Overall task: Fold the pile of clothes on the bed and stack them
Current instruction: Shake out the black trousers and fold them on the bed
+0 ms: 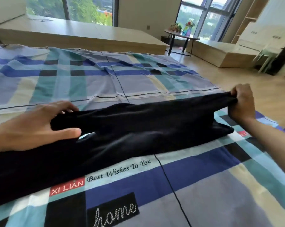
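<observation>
- Black garment [138, 128], stretched between both hands, lies across the near half of the bed [45, 66].
- Left hand [35, 125] grips the garment's left part: its fingers [64, 107] curl over the top of a bunched fold and the thumb [69, 133] presses in from the near side.
- Right hand [241, 102] pinches the garment's right end with tightly curled fingers and holds it raised, close to the bed's right edge.
- Between the two hands the upper layer of cloth is pulled into a taut ridge, lifted off the bed.
- A lower layer of the garment lies flat on the bed beneath it and spreads toward the near left corner of the view.
- What kind of garment it is cannot be told.
- A checked sheet [204, 185] in blue, teal, cream and black covers the bed; printed on it just in front of the garment are "XI LIAN", "Best Wishes To You" and "home".
- Wooden floor [236, 76] shows beyond the bed's right edge.
- A low wooden platform [89, 35] runs behind the bed's far edge, under large windows [89, 10].
- A small round table [179, 32] with flowers on it stands past the far right corner.
</observation>
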